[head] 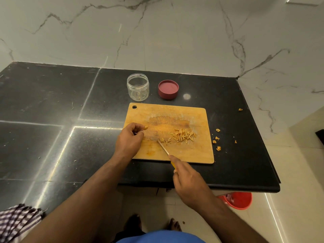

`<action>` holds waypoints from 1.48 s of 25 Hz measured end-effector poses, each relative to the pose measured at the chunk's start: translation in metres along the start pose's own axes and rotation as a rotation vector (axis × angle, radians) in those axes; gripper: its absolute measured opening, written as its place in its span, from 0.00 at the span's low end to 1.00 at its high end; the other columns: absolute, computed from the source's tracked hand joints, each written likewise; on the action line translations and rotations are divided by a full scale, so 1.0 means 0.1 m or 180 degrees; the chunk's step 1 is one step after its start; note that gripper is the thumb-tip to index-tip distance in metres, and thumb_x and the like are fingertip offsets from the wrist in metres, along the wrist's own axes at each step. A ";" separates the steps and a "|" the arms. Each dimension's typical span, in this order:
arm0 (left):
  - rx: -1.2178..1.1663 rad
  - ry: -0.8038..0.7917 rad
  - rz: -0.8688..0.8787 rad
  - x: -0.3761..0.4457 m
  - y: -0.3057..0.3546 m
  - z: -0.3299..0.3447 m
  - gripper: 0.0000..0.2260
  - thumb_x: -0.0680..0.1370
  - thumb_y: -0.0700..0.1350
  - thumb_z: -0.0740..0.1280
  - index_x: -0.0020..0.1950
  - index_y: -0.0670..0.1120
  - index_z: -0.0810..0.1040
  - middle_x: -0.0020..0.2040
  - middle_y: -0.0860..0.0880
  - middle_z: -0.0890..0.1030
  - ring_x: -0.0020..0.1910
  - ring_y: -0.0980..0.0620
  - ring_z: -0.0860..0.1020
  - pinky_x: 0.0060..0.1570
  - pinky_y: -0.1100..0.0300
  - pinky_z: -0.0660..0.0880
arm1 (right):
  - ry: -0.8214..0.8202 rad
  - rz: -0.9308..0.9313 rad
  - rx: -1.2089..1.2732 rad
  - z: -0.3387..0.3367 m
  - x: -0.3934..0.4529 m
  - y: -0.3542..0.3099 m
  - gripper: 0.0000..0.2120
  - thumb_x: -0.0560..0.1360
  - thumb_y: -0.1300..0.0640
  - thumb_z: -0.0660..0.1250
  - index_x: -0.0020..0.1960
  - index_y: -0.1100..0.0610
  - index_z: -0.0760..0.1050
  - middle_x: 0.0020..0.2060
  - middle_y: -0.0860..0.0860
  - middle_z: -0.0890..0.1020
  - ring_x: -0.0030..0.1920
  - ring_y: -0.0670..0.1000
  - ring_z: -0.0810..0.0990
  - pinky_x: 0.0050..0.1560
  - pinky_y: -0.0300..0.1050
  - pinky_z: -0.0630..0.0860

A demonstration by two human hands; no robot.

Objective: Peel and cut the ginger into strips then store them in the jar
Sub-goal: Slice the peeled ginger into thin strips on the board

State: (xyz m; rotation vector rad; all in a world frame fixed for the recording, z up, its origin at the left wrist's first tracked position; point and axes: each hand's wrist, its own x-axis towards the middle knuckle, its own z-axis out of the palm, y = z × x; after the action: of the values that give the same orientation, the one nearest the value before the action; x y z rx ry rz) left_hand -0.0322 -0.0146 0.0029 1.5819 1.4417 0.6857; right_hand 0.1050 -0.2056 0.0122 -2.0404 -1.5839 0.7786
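Centre of frame: board [191, 151] on dark worktop [52, 102]. Left hand [129, 137] curled at board's left edge, pinching ginger piece [145, 127] at fingertips. Right hand [187, 179] lower centre, gripping knife [164, 147] by yellow handle, blade tip down on board beside a few cut pieces. Strips [184, 135] heaped right of blade. Peels [217, 139] scattered on worktop right of board. Above board: open jar [138, 87], lid [168, 89] just right, upturned.
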 end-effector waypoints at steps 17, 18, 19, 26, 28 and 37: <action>0.0546 -0.0073 0.0075 -0.10 0.05 0.05 0.05 0.82 0.43 0.64 0.55 0.51 0.77 0.50 0.54 0.78 0.45 0.58 0.75 0.36 0.65 0.67 | 0.0413 0.0347 0.0184 -0.22 -0.07 0.33 0.24 0.83 0.55 0.57 0.77 0.42 0.61 0.57 0.40 0.73 0.45 0.41 0.74 0.42 0.33 0.68; 0.0540 -0.0084 0.0060 -0.10 0.04 0.06 0.05 0.82 0.43 0.64 0.55 0.51 0.77 0.51 0.54 0.78 0.46 0.57 0.75 0.36 0.65 0.67 | 0.0391 0.0354 0.0157 -0.22 -0.06 0.33 0.24 0.82 0.55 0.57 0.77 0.42 0.61 0.56 0.41 0.73 0.45 0.40 0.74 0.41 0.33 0.67; 0.0499 -0.0094 0.0022 -0.09 0.03 0.05 0.05 0.82 0.43 0.63 0.55 0.51 0.77 0.51 0.54 0.78 0.46 0.57 0.75 0.37 0.65 0.68 | 0.0435 0.0388 0.0147 -0.22 -0.06 0.34 0.24 0.82 0.55 0.57 0.77 0.43 0.62 0.56 0.41 0.74 0.44 0.40 0.74 0.40 0.32 0.67; 0.0708 0.0116 0.0051 0.09 0.06 0.01 0.10 0.81 0.43 0.65 0.62 0.48 0.79 0.50 0.51 0.80 0.43 0.56 0.77 0.35 0.63 0.69 | 0.0453 0.0297 0.0329 -0.21 -0.02 0.27 0.24 0.82 0.55 0.58 0.76 0.43 0.62 0.61 0.40 0.72 0.47 0.40 0.74 0.43 0.30 0.68; 0.0994 -0.0006 0.0100 0.18 0.10 0.05 0.14 0.81 0.45 0.66 0.67 0.47 0.78 0.54 0.48 0.81 0.46 0.53 0.79 0.43 0.59 0.76 | 0.0412 0.0301 0.0352 -0.19 0.00 0.24 0.24 0.82 0.55 0.58 0.77 0.42 0.61 0.61 0.39 0.71 0.47 0.40 0.75 0.43 0.32 0.69; 0.1365 -0.0436 0.0209 0.26 0.24 0.07 0.06 0.79 0.42 0.68 0.55 0.50 0.76 0.49 0.50 0.79 0.43 0.54 0.75 0.35 0.62 0.71 | 0.0392 0.0432 0.0339 -0.21 -0.03 0.26 0.24 0.82 0.54 0.58 0.76 0.41 0.61 0.64 0.41 0.73 0.43 0.38 0.73 0.38 0.30 0.67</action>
State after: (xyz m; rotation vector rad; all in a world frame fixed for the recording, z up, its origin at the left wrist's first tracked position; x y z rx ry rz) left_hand -0.0097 0.0100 0.0159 1.9686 1.5058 0.3057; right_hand 0.1372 -0.2150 0.0113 -2.0924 -1.3204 0.7529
